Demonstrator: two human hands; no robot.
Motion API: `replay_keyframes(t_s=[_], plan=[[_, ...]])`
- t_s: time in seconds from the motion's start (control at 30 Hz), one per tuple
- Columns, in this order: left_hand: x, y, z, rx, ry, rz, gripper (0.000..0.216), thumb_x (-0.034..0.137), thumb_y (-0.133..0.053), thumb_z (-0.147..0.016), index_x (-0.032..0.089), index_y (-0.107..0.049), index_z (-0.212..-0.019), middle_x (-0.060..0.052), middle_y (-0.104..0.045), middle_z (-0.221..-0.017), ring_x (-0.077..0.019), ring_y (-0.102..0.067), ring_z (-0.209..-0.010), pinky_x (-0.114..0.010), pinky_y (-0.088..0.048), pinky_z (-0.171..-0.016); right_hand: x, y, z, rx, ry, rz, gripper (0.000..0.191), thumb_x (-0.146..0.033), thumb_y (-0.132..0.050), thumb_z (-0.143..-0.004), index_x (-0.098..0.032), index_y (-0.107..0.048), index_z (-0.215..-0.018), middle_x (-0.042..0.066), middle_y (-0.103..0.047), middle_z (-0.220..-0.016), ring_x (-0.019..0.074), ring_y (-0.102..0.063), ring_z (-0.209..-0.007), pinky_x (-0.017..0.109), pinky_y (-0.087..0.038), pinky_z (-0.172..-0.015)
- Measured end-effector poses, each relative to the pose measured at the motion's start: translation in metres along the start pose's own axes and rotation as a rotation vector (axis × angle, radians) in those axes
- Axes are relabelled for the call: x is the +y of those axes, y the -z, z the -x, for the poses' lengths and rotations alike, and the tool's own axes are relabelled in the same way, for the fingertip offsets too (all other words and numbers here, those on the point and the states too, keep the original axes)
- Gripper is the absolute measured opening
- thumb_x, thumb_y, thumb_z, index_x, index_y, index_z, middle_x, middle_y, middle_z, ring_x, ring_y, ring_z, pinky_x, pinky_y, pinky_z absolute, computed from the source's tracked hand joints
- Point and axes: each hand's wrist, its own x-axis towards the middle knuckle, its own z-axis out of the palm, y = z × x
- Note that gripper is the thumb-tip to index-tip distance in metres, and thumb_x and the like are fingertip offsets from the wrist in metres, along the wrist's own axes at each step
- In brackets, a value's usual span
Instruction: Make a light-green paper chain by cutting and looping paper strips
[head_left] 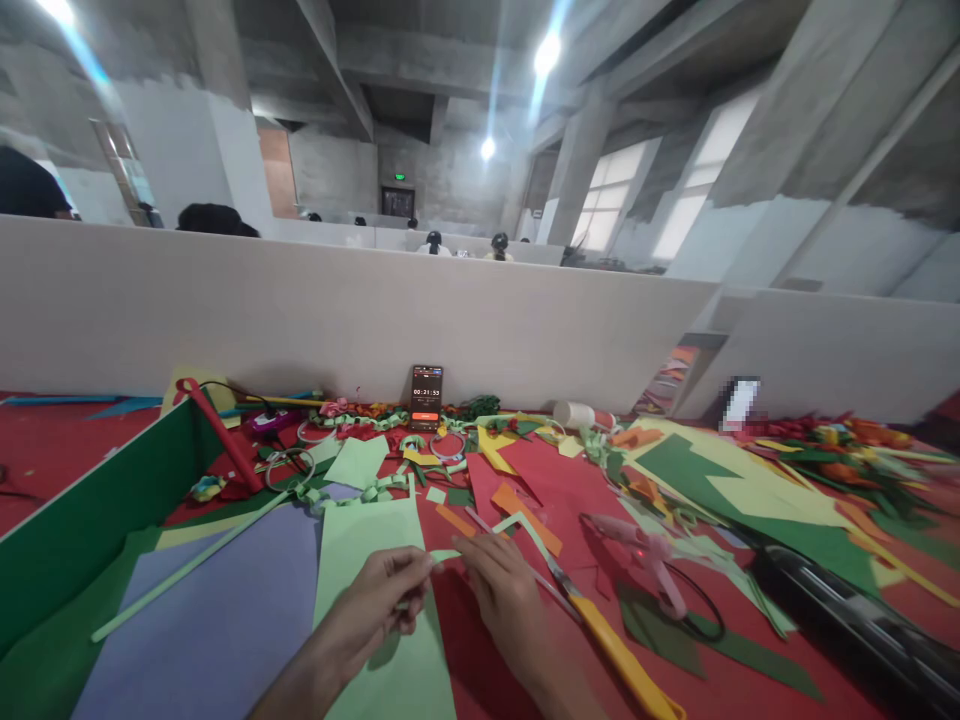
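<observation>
My left hand (390, 590) pinches one end of a narrow light green paper strip (446, 555) between thumb and fingers. My right hand (499, 580) is at the other side of the strip, its fingers close together over it, the thumb hidden. Under my left hand lies a light green paper sheet (375, 530), with red paper (465, 640) to its right. A bent light green strip (525, 522) pokes out beyond my right hand. Beside that hand rests a yellow-handled cutting tool (615, 640), its metal blade pointing away from me.
A pink glue gun (637, 550) lies to the right, near a long black object (847, 610). Purple paper (217, 600) and a green panel (105, 490) are at left. A phone (426, 398) showing a timer leans against the white partition (337, 320). Paper scraps clutter the back.
</observation>
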Motion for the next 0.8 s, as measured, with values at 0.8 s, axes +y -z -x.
replay_keyframes(t_s=[0.8], plan=[[-0.004,-0.005,-0.008,0.200,-0.386,-0.351,0.053,0.065,-0.069,-0.081,0.016,-0.062,-0.060,0.006,-0.039,-0.051,-0.0099,-0.035,-0.050,-0.023,-0.030,-0.049,-0.051,-0.024,0.006,-0.110,-0.634,-1.075,0.056,-0.058,-0.056,-0.097,-0.026,-0.043,-0.140,-0.003,-0.062,-0.077,0.0172,-0.064,-0.065,0.032,-0.053,-0.068]])
